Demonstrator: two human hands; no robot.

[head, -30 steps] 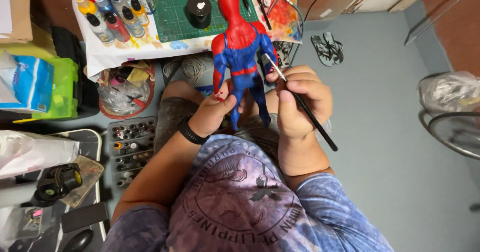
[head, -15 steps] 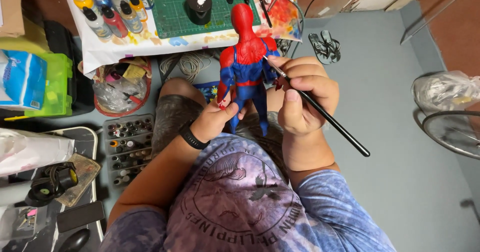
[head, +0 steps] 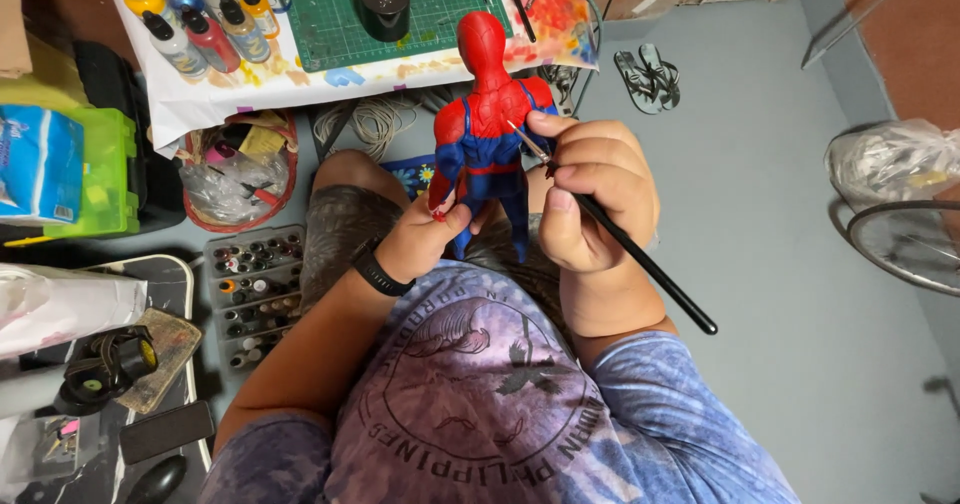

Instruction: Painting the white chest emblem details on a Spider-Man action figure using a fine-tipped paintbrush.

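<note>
Since the earlier frame the red-and-blue figurine (head: 486, 134) has risen upright, left hand (head: 425, 239) pinching its forearm, right hand (head: 590, 199) pinching a paintbrush (head: 625, 249) at its fully coloured shoulder: apparently touch-ups.

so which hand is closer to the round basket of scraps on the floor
Left. The left hand holds the figure on the side nearer the basket; the right hand, gripping the brush, sits farther off.

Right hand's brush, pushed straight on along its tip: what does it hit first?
The right hand aims the thin black-handled paintbrush up-left; its tip sits at the upper back of the red-and-blue plastic figure, so probably the figure, though actual contact is unclear.
</note>
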